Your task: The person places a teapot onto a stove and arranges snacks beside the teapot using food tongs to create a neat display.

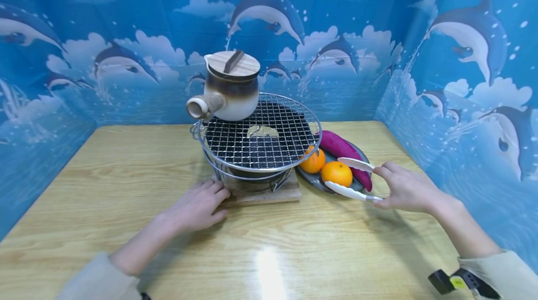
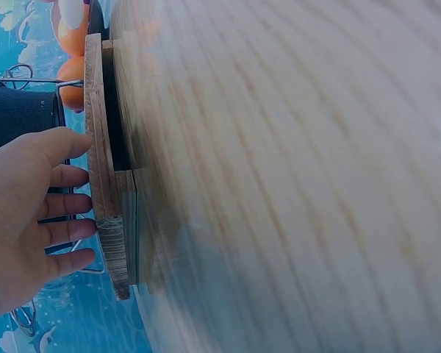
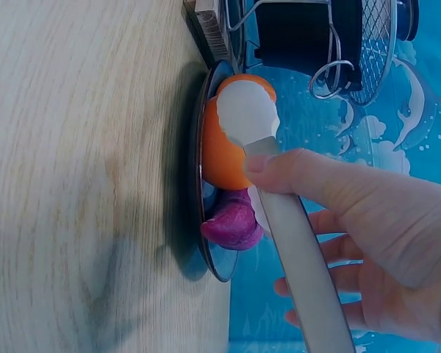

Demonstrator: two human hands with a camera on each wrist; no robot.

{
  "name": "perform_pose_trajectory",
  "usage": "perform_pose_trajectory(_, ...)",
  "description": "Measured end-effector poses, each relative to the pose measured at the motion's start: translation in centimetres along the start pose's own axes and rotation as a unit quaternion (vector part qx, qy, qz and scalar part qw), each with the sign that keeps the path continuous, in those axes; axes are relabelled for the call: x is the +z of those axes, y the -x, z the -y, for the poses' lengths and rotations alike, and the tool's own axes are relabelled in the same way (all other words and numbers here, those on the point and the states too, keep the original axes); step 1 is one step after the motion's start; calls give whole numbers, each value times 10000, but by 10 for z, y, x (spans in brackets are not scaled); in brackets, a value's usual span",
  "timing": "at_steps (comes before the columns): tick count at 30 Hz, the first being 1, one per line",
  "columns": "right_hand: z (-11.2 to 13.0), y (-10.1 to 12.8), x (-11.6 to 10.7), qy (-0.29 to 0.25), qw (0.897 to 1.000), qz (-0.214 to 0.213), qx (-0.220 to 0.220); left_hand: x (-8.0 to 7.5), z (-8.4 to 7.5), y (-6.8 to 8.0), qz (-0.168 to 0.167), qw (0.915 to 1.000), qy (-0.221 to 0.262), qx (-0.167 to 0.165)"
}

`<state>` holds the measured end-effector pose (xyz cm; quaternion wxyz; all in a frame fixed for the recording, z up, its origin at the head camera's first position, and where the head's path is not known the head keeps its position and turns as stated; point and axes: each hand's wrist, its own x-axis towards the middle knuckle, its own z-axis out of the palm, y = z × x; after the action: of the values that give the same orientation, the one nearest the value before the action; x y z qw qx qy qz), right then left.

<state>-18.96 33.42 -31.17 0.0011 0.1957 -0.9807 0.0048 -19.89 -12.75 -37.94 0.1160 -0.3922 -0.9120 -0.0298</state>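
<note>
Right hand [image 1: 405, 189] pinching tongs [image 3: 301, 257], long axis crosswise, white tips [image 1: 345, 190] pointing left, parted either side of the front orange [image 1: 337, 173], left hand [image 1: 199, 206] loose-fingered, touching a wooden board [image 1: 262, 196]

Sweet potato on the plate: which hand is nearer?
Right. The right hand is just right of the sweet potato, gripping tongs; the left hand is farther away, at the left end of the wooden board.

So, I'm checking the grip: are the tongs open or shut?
Open: in the head view, the tongs have their two white tips spread clearly apart.
</note>
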Motion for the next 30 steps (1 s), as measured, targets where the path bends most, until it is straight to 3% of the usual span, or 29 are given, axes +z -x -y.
perform_pose_trajectory(30, -1, 2, 0, 406, 9985, -252, -282, 2, 1, 0, -142, 9999, 15, 58)
